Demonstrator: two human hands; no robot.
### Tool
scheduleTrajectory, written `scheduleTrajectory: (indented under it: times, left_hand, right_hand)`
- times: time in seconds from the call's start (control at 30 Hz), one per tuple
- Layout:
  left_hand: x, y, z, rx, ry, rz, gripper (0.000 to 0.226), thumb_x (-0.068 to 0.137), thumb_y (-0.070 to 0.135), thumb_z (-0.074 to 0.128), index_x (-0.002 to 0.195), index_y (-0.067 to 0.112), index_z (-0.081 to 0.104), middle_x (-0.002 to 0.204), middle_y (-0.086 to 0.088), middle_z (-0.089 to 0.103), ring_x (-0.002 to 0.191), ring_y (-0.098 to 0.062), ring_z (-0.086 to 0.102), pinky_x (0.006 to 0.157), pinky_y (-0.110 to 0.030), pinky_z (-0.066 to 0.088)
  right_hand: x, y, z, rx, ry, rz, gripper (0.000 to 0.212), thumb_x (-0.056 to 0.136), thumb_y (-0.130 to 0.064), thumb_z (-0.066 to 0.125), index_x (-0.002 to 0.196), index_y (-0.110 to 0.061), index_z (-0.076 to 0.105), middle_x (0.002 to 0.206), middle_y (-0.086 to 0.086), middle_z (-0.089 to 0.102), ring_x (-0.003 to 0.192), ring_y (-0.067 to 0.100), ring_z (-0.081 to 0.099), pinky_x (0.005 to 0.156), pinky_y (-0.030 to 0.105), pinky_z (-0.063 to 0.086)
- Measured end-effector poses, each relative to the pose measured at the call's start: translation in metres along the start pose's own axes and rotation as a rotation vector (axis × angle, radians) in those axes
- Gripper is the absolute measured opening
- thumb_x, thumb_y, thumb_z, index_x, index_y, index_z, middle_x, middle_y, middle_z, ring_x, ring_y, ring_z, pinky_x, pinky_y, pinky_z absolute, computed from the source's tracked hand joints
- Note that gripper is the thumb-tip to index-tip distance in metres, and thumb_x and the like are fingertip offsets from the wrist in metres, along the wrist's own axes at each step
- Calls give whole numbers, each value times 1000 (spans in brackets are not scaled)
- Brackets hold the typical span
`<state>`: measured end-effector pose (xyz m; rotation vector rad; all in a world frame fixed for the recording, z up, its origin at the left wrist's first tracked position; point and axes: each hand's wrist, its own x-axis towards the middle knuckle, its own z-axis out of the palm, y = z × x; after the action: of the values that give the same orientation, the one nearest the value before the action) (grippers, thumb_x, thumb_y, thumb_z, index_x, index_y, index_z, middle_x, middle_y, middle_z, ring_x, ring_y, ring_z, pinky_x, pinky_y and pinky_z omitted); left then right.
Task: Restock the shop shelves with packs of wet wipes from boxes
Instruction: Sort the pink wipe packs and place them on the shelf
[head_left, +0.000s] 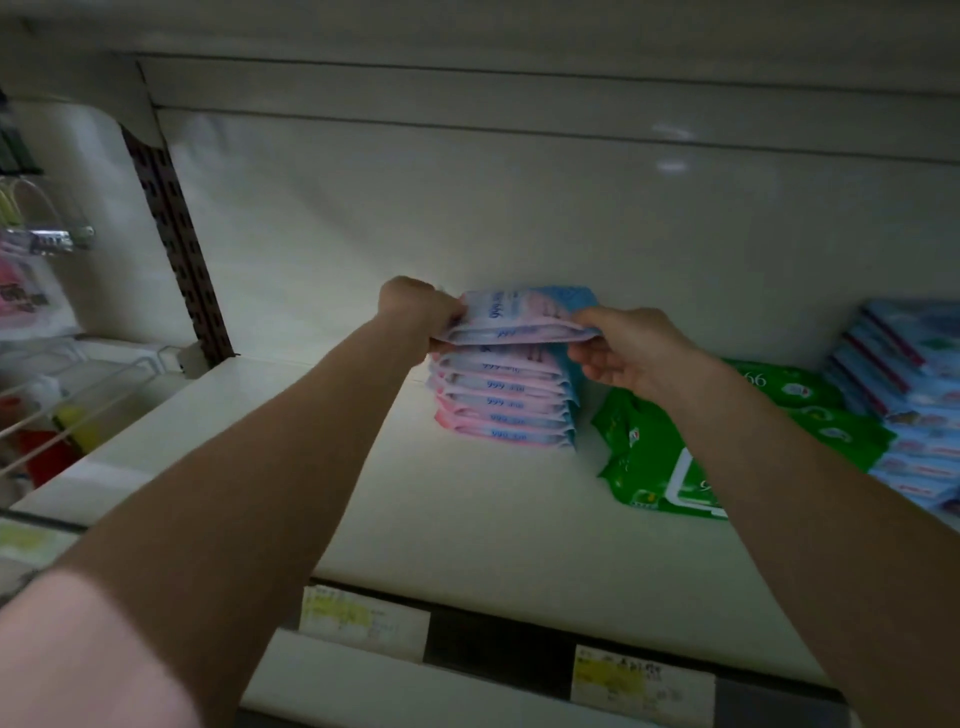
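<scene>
A stack of several pink and blue wet wipe packs (506, 405) stands on the white shelf (467, 519), near its back wall. Both my hands hold a small bundle of the same packs (519, 317) right on top of that stack. My left hand (415, 312) grips the bundle's left end with curled fingers. My right hand (631, 353) pinches its right end between thumb and fingers.
Green wipe packs (649, 457) lie flat just right of the stack, under my right forearm. Blue packs (914, 395) are piled at the far right. A brown perforated upright (176, 249) and wire baskets (62, 395) stand to the left. Price labels (363, 618) line the shelf's front edge.
</scene>
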<state>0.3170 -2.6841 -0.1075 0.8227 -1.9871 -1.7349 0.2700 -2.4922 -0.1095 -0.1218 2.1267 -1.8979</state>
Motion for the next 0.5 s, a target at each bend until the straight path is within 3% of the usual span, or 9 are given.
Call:
scheduleTrajectory:
  times: [0.1, 0.23, 0.33, 0.4, 0.47, 0.5]
  left_hand:
    - [14, -1, 4, 117, 71, 33, 44, 80, -1, 67, 121, 9, 56, 116, -15, 61, 104, -31, 63, 87, -40, 56]
    - [19, -11, 6, 327, 89, 129, 22, 83, 9, 65, 105, 9, 68, 104, -13, 68, 96, -31, 66, 86, -38, 56]
    - [21, -15, 7, 455, 85, 196, 15, 86, 17, 61, 96, 10, 69, 97, -11, 69, 93, -28, 64, 87, -35, 54]
    - [19, -13, 9, 427, 33, 178, 25, 87, 27, 61, 106, 12, 64, 101, -8, 65, 96, -26, 61, 87, -36, 52]
    - [14, -11, 10, 299, -90, 40, 58, 84, 43, 65, 129, 11, 48, 114, -8, 56, 102, -29, 56, 85, -43, 48]
    - [11, -11, 9, 257, -149, -48, 72, 81, 50, 67, 136, 12, 40, 121, -10, 53, 106, -34, 54, 89, -51, 47]
  right_hand:
    - [7, 5, 2, -120, 8, -1, 12, 92, -12, 57, 82, -6, 58, 69, 8, 60, 51, 10, 58, 38, 13, 46]
    - [13, 13, 6, -422, 14, -48, 17, 89, -14, 62, 78, -1, 59, 64, 12, 60, 39, 11, 57, 40, 19, 49]
    - [15, 9, 3, -832, 74, -166, 31, 88, -32, 64, 69, -9, 53, 66, 8, 59, 64, 25, 62, 54, 29, 50]
    - [17, 6, 3, -1032, 148, -311, 35, 87, -45, 62, 87, -11, 54, 85, 5, 56, 87, 25, 58, 64, 28, 44]
    - [18, 5, 9, -982, 30, -366, 61, 83, -53, 63, 127, -15, 47, 121, 9, 49, 112, 26, 51, 89, 33, 44]
    - [19, 7, 13, -933, -70, -378, 69, 80, -53, 66, 135, -19, 42, 131, 9, 44, 117, 26, 49, 98, 35, 43]
